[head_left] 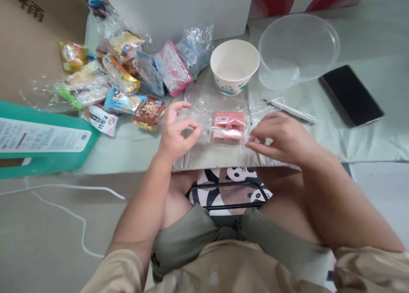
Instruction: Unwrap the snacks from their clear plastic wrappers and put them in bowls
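Observation:
A pink-wrapped snack packet [228, 126] lies in a clear plastic bag [209, 105] on the covered table, between my two hands. My left hand [179, 133] is on its left, thumb and index finger closed together at the film's edge, the other fingers lifted apart. On the right, my right hand [281, 137] pinches the bag's film beside the packet, slightly blurred. Behind the packet stands a white paper bowl [234, 67] with a blue-green print. A white pen-like cutter [292, 110] lies just beyond my right hand.
Several wrapped snacks [121, 77] are heaped at the back left. A green container [64, 156] with a label stands at the left edge. To the right are a clear plastic tub [300, 50] and a black phone [351, 96]. White boxes [179, 11] line the back.

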`<state>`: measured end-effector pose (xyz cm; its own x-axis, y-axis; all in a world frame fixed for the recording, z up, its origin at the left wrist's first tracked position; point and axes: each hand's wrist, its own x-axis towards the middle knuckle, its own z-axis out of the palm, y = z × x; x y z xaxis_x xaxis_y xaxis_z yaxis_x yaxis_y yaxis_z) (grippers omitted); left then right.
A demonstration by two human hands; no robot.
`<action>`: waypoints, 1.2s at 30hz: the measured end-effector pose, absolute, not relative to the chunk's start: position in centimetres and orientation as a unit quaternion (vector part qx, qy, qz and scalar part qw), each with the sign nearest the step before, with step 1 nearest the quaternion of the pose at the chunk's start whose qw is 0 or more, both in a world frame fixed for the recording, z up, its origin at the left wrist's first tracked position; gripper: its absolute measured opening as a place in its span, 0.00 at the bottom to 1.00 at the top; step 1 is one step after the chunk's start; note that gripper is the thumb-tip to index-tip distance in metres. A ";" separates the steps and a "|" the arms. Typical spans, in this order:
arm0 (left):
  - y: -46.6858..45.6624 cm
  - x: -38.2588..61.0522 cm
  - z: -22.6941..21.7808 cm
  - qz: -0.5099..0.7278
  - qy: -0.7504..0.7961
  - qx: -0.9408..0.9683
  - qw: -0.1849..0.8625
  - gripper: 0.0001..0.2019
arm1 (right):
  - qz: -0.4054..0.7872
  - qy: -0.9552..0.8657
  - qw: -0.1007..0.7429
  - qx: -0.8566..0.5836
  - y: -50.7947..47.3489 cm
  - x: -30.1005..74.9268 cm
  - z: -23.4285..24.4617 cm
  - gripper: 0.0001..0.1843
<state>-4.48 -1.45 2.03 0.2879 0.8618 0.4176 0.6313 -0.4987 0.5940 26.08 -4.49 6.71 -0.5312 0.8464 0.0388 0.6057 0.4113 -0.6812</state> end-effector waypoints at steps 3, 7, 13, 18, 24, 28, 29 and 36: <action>-1.7 -4.9 1.8 0.445 0.454 0.731 0.248 0.23 | 0.450 -0.811 0.144 -0.344 -5.1 25.9 7.2 0.25; -1.4 -4.7 1.3 0.432 0.595 0.622 0.268 0.19 | 0.284 -0.787 0.278 -0.472 -4.7 23.9 5.8 0.20; -1.8 -2.8 2.9 0.297 0.672 0.511 0.447 0.21 | 0.143 -0.833 0.189 -0.501 -4.0 20.4 3.5 0.28; -2.5 -1.5 4.8 0.222 0.583 0.542 0.564 0.13 | 0.146 -0.829 0.145 -0.521 -4.0 19.9 3.8 0.35; -1.1 -1.8 5.6 0.344 0.484 0.314 0.741 0.14 | 0.278 -0.799 0.233 -0.480 -1.9 22.1 4.8 0.28; -0.6 -2.2 5.6 0.385 0.462 0.242 0.762 0.14 | 0.337 -0.737 0.264 -0.523 -1.2 22.8 4.8 0.22; -0.6 -2.1 5.6 0.383 0.471 0.236 0.759 0.13 | 0.333 -0.726 0.270 -0.538 -1.2 22.8 4.7 0.20; -0.8 -1.4 5.4 0.371 0.523 0.271 0.718 0.11 | 0.314 -0.639 0.321 -0.624 -2.2 22.4 5.4 0.13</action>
